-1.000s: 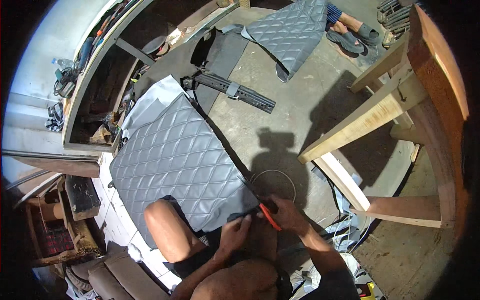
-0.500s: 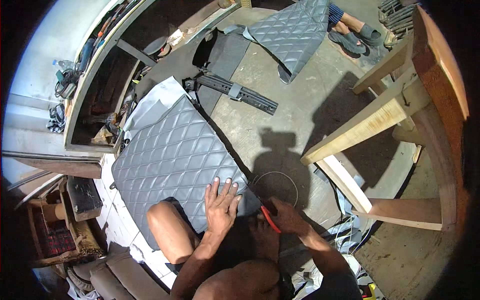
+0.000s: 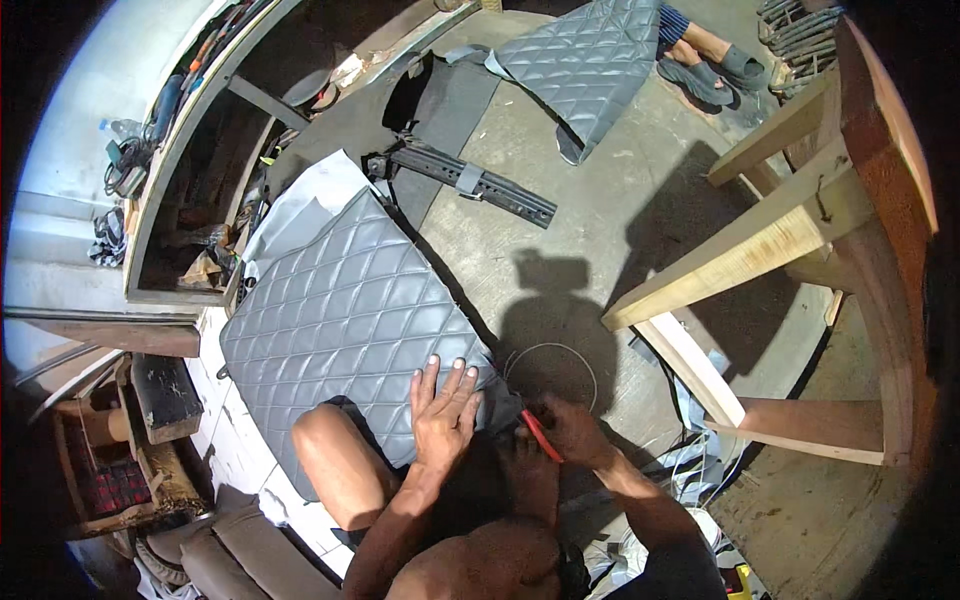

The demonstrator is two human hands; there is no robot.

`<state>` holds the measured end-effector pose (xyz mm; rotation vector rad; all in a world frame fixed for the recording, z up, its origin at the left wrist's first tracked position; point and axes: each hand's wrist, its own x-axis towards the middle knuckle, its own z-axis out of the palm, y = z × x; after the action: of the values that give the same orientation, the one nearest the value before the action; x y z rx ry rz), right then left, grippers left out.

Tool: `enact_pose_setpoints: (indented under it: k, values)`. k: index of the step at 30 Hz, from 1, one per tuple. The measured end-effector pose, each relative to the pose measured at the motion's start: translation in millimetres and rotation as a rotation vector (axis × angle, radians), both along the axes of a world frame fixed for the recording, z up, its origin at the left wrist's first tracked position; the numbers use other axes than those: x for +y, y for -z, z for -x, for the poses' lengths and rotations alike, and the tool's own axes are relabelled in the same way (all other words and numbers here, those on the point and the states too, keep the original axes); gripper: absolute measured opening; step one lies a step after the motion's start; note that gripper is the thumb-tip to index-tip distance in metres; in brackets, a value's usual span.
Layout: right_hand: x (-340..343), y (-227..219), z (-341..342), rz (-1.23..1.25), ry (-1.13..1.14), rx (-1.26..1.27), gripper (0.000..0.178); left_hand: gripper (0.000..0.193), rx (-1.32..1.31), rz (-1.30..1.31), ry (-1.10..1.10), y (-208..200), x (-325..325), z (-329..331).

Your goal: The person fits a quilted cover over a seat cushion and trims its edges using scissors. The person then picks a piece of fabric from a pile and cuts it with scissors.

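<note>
A grey quilted panel (image 3: 345, 300) with diamond stitching lies slanted in front of me, beside my bent left knee. My left hand (image 3: 443, 415) rests flat on its near right part, fingers spread and pressing on the cover. At the panel's near right corner, my right hand (image 3: 570, 430) is closed around a red-handled hand tool (image 3: 540, 436). The tool's working end meets the panel's edge and is too dark to make out. A thin loop of wire or cord (image 3: 592, 375) lies on the floor just beyond my right hand.
A wooden frame (image 3: 715, 265) stands at the right. Black metal rails (image 3: 480, 185) lie on the floor ahead. Farther off are another quilted piece (image 3: 585, 70) and a person's sandalled feet (image 3: 715, 80). A cluttered shelf (image 3: 180, 290) runs along the left; brown cushions (image 3: 250, 555) lie at lower left.
Both hands stay almost where they were, the left flat on the panel and the right on the red-handled tool. The view has shifted very slightly.
</note>
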<state>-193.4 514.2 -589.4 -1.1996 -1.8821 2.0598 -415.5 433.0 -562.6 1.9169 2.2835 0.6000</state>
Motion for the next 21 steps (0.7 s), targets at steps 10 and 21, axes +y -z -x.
enact_pose_setpoints:
  k: [10, 21]
  values:
    - [30.7, -22.4, 33.6, 0.072, -0.095, -0.175, 0.065, 0.035, -0.018, 0.001, -0.006, 1.2, -0.5, 0.7]
    - [36.9, -1.8, 48.6, 0.062, -0.064, -0.111, 0.057, 0.032, -0.070, 0.052, -0.017, -5.9, 1.5, 0.4]
